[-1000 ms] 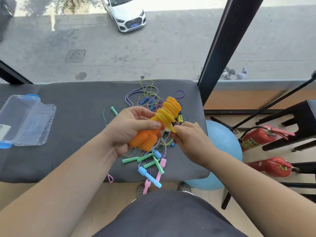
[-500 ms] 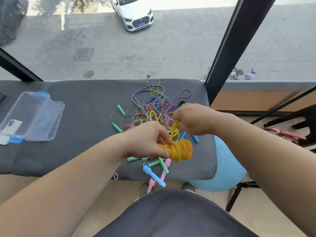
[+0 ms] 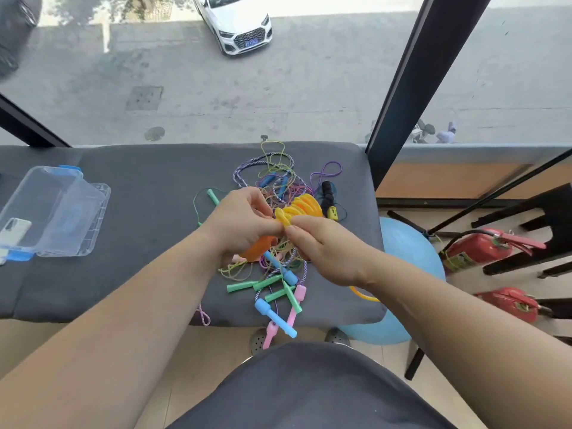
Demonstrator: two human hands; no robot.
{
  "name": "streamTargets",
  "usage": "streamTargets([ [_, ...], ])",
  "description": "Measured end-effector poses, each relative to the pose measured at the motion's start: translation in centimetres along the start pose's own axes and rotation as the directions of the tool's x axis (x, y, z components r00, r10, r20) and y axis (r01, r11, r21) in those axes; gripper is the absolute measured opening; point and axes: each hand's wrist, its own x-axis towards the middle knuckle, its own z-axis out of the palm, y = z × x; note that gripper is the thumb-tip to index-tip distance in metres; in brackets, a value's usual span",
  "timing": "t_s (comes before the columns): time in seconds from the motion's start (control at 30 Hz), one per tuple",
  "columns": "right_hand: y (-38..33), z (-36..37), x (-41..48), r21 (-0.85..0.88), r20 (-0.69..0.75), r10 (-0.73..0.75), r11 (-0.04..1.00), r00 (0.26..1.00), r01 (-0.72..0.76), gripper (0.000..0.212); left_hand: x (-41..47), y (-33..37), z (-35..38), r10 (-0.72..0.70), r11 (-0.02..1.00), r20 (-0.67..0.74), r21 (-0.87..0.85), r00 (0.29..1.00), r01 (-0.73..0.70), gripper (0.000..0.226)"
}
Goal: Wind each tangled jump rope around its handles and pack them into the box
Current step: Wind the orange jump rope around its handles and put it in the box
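Observation:
My left hand point(image 3: 244, 222) grips the orange handles point(image 3: 258, 247) of a jump rope, with yellow rope coils point(image 3: 301, 209) wound around their far end. My right hand point(image 3: 325, 246) pinches the yellow rope right beside the left fingers; a loose yellow loop point(image 3: 363, 295) hangs below the right wrist. Under both hands lies a tangled pile of ropes point(image 3: 278, 181) with green, blue and pink handles point(image 3: 278, 292). A clear plastic box point(image 3: 77, 218) with blue latches stands open at the left of the grey cushion.
The grey cushioned bench point(image 3: 148, 181) runs along a window. A phone point(image 3: 14, 230) lies in the box. A black-handled rope point(image 3: 328, 193) sits at the pile's right. A blue ball point(image 3: 408, 243) and red fire extinguishers point(image 3: 476, 246) are on the floor to the right.
The wound bundle rose and turned from pointing down-right to pointing away. My right hand came from behind the bundle to its near side, pinching the rope by the left fingers.

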Motion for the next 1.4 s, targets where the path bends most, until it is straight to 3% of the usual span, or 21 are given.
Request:
streamTargets([
  [0.17, 0.6, -0.4, -1.1, -0.010, -0.123, -0.080, 0.997, 0.989, 0.079, 0.035, -0.7, 1.2, -0.3, -0.015, 0.965, 0.108, -0.258, 0.994, 0.043, 0.044],
  [0.43, 0.6, -2.1, -3.4, 0.137, -0.253, -0.169, 0.968, 0.953, 0.208, 0.036, -2.1, 3.5, 0.4, 0.047, 0.886, 0.254, -0.457, 0.966, 0.077, 0.044],
  [0.63, 1.5, -2.8, -3.8, -0.077, -0.256, -0.207, 0.978, 0.944, 0.194, 0.032, -1.8, 3.9, -0.3, 0.040, 0.768, 0.222, -0.631, 0.974, 0.112, 0.036],
  [0.77, 3.0, -3.1, -3.7, -0.076, -0.298, -0.129, 0.991, 0.946, 0.111, 0.026, -1.5, 3.5, -1.0, 0.117, 0.705, 0.249, -0.702, 0.961, 0.096, 0.027],
  [0.9, 3.6, -3.7, -3.1, -0.096, -0.204, -0.062, 0.994, 0.977, 0.043, 0.031, -2.1, 3.5, -0.2, 0.169, 0.692, 0.317, -0.713, 0.933, 0.117, 0.019],
  [0.97, 3.6, -4.0, -2.8, 0.120, -0.114, -0.021, 0.992, 0.993, 0.035, 0.030, -2.2, 3.4, 0.2, 0.193, 0.689, 0.323, -0.717, 0.926, 0.106, 0.020],
  [1.03, 3.9, -4.4, -2.7, 0.419, 0.034, 0.020, 0.907, 0.999, -0.033, 0.029, -2.3, 3.5, 0.2, 0.203, 0.704, 0.343, -0.702, 0.917, 0.106, 0.028],
  [1.1, 4.6, -5.2, -2.4, 0.544, 0.186, 0.036, 0.828, 0.982, -0.134, 0.027, -2.4, 3.4, 0.0, 0.187, 0.761, 0.380, -0.639, 0.906, 0.111, 0.037],
  [1.17, 5.3, -6.3, -1.8, 0.470, 0.257, 0.038, 0.868, 0.966, -0.159, 0.020, -2.4, 3.4, 0.0, 0.159, 0.851, 0.419, -0.517, 0.894, 0.091, 0.043],
  [1.23, 5.5, -7.4, -1.1, 0.286, 0.305, 0.059, 0.946, 0.951, -0.150, 0.022, -2.5, 3.4, 0.2, 0.132, 0.933, 0.449, -0.358, 0.884, 0.043, 0.045],
  [1.33, 5.0, -8.6, 0.0, 0.029, 0.438, 0.108, 0.991, 0.892, -0.134, 0.008, -2.5, 3.5, 0.8, 0.135, 0.978, 0.496, -0.205, 0.858, -0.035, 0.043],
  [1.4, 4.7, -9.0, 0.6, -0.053, 0.503, 0.158, 0.987, 0.850, -0.152, 0.013, -2.5, 3.3, 0.9, 0.124, 0.986, 0.527, -0.163, 0.841, -0.043, 0.044],
])
